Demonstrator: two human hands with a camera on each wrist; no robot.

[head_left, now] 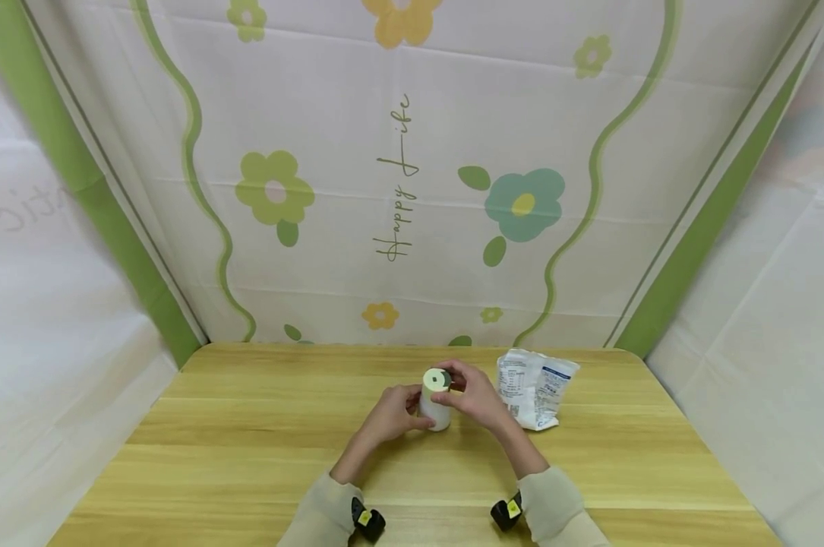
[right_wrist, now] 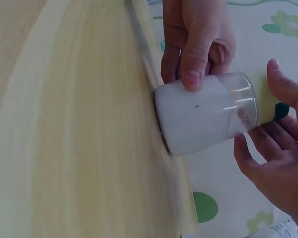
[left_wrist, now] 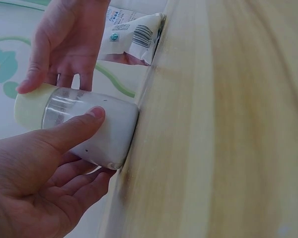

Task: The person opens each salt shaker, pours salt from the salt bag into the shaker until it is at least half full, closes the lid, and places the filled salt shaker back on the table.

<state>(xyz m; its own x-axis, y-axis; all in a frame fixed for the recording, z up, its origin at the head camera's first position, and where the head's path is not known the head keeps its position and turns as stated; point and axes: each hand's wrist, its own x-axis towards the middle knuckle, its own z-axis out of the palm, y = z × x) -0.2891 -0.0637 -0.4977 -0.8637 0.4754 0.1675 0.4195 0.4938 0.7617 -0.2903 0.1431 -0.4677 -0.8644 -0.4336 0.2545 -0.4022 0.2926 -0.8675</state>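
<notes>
A clear jar [head_left: 439,415] filled most of the way with something white stands upright on the wooden table. Its pale yellow lid [head_left: 434,379] is on top, with a dark green part [right_wrist: 281,111] at one side. My left hand [head_left: 391,415] grips the jar's body low down, thumb across the near face in the left wrist view. Up at the lid, my right hand [head_left: 478,396] holds the rim between thumb and fingers. Just right of that hand is a crumpled white packet [head_left: 521,380] with blue print; a barcode shows on it in the left wrist view.
The light wooden table [head_left: 247,441] has its far edge against a white cloth wall [head_left: 343,251] printed with flowers. More cloth walls rise at the left and right. Both wrists carry a small black device [head_left: 368,522] near the cuffs.
</notes>
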